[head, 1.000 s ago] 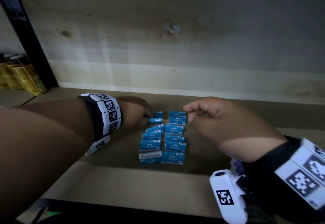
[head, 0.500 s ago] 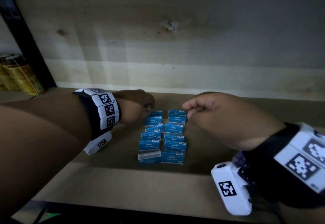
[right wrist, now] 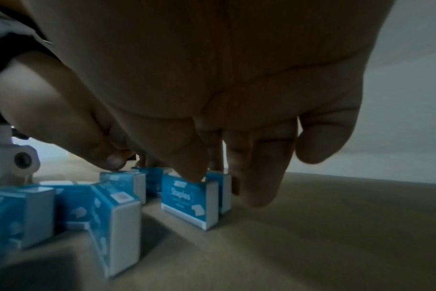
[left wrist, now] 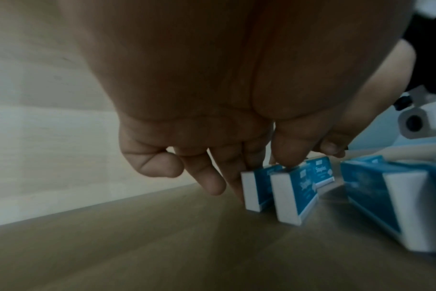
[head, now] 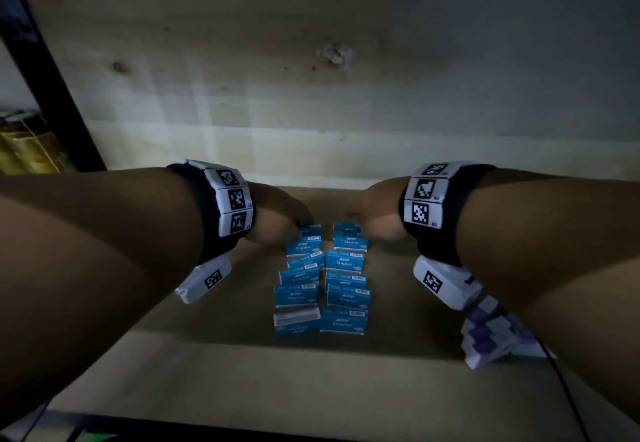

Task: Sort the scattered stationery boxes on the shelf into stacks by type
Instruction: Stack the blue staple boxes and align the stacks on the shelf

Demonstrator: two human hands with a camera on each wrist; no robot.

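Several blue staples boxes [head: 341, 263] stand in two columns on the wooden shelf [head: 242, 372]. My left hand [head: 301, 225] is at the far end of the left column. In the left wrist view the left hand [left wrist: 261, 177] pinches the two far boxes [left wrist: 296, 193], thumb [left wrist: 289, 149] on top and fingers [left wrist: 209, 181] behind them. My right hand [head: 360, 221] is at the far end of the right column. There the right hand [right wrist: 217, 181] pinches two upright boxes [right wrist: 184, 198], thumb [right wrist: 187, 161] on top, fingers [right wrist: 256, 177] behind.
The wooden back panel [head: 311, 95] rises just behind the hands. A black shelf post [head: 52, 95] and yellow packets [head: 27, 143] are at far left. One box [head: 296, 318] at the near end of the left column shows a white face. A purple-and-white patterned thing [head: 495, 334] lies under my right wrist.
My right hand has come down from above onto the far end of the right column and taken hold there. My left hand has stayed at the far end of the left column.
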